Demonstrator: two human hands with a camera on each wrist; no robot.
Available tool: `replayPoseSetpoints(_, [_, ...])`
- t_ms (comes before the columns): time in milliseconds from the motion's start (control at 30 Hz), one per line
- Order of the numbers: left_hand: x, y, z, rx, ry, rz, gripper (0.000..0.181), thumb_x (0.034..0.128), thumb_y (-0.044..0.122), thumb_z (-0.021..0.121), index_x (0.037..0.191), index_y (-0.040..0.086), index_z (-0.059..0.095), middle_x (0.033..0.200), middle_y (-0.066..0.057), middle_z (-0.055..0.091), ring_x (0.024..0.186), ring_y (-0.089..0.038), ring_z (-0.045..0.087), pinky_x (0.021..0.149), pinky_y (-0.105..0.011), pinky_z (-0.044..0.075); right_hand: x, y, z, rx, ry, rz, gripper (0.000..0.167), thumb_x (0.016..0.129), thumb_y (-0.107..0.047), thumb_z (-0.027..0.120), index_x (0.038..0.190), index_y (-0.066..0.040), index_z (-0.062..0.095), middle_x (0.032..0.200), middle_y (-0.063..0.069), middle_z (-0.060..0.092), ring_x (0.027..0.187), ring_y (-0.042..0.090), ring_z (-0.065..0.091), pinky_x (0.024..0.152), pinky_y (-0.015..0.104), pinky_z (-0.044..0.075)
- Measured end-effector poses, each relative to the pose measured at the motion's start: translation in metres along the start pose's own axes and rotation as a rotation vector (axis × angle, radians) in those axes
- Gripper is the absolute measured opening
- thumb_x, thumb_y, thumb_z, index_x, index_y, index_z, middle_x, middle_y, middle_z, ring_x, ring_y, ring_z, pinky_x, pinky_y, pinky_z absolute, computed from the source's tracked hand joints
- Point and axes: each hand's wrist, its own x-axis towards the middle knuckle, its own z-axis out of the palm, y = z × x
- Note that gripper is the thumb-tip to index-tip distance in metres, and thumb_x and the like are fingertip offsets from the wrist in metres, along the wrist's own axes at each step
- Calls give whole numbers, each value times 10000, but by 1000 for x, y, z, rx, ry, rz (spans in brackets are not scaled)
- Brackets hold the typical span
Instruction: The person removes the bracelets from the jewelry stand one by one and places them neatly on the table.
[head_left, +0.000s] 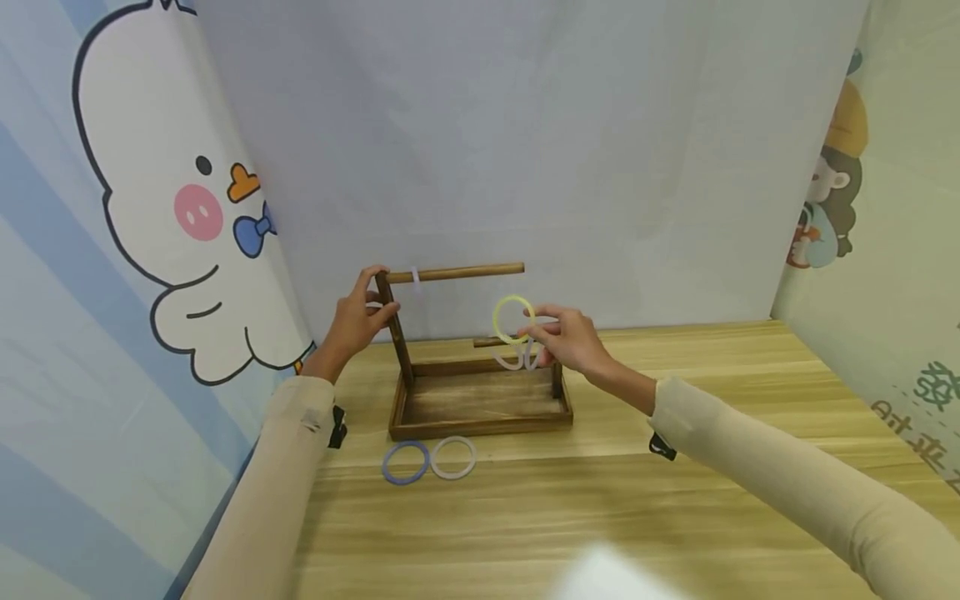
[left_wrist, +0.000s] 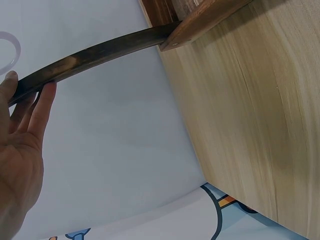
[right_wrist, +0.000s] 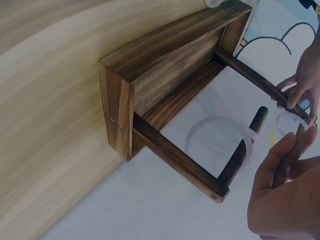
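Note:
A dark wooden stand (head_left: 480,432) has a tray base and two posts, each with a sideways rod. My left hand (head_left: 355,318) grips the top of the taller left post (head_left: 395,333) between thumb and fingers. Near that post, a pale lilac ring (head_left: 416,280) hangs on the upper rod (head_left: 472,272). My right hand (head_left: 573,337) pinches a yellow ring (head_left: 495,319) by its right edge, in front of the lower rod (head_left: 486,342). Pale translucent rings (head_left: 510,367) hang on that lower rod, partly hidden by the right hand. One pale ring (right_wrist: 189,137) shows large in the right wrist view.
A blue ring (head_left: 406,482) and a whitish ring (head_left: 453,477) lie side by side on the wood-grain table (head_left: 480,525), in front of the tray. Behind the stand hangs a plain pale curtain (head_left: 600,167). Cartoon-printed cloth (head_left: 135,150) stands at the left side.

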Motion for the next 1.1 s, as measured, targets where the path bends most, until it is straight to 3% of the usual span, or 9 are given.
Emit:
replayPoseSetpoints(100, [-1, 1, 0, -3, -1, -6, 620, 1031, 118, 670, 1543, 215, 334, 1211, -319, 674, 1069, -435, 724, 839, -483, 638, -6, -1, 5, -24, -28, -12, 349, 1063, -111, 625, 1399, -20, 612, 1112, 161, 772, 500, 97, 651, 445, 190, 497])
replayPoseSetpoints(367, [0, 1, 0, 4, -7, -5, 619, 1033, 109, 662, 1547, 199, 329, 1213, -330, 671, 1074, -445, 719, 846, -487, 636, -20, 0, 17, -50, -101, 2, 405, 1049, -91, 641, 1417, 57, 562, 1090, 166, 775, 507, 156, 669, 501, 264, 583])
replayPoseSetpoints(467, [-1, 1, 0, 3, -3, 0, 619, 1031, 106, 664, 1546, 199, 333, 1208, -330, 672, 1071, -446, 719, 845, -486, 636, -25, 4, 22, -78, -123, 4, 435, 1042, -90, 650, 1435, 63, 544, 1049, 143, 786, 494, 153, 666, 499, 285, 586])
replayPoseSetpoints(600, [-1, 1, -1, -1, -1, 5, 617, 1029, 104, 667, 1542, 199, 337, 1198, -325, 677, 1065, -442, 723, 846, -486, 636, -32, 9, 28, -94, -154, 3, 423, 1034, -89, 661, 1416, 62, 563, 1028, 113, 793, 533, 257, 703, 510, 312, 598])
replayPoseSetpoints(733, [-1, 1, 0, -5, -4, -2, 618, 1028, 108, 669, 1541, 201, 337, 1196, -321, 676, 1063, -438, 725, 842, -488, 637, -38, 17, 33, -106, -180, 32, 445, 1034, -96, 662, 1428, 75, 548, 1029, 94, 796, 533, 250, 704, 503, 293, 593])
replayPoseSetpoints(1000, [-2, 4, -2, -6, -11, -25, 617, 1036, 116, 659, 1548, 212, 328, 1226, -323, 664, 1088, -441, 715, 854, -490, 634, -50, 31, 45, -42, -249, 56, 453, 1034, -79, 658, 1430, 96, 528, 1023, 110, 794, 579, 371, 710, 627, 501, 639])
replayPoseSetpoints(1100, [-3, 4, -2, -9, -11, -28, 617, 1035, 111, 660, 1547, 212, 330, 1225, -326, 664, 1086, -443, 715, 855, -487, 634, -54, 36, 49, -40, -270, 47, 469, 1041, -92, 650, 1434, 121, 507, 1016, 110, 795, 572, 363, 710, 616, 454, 644])
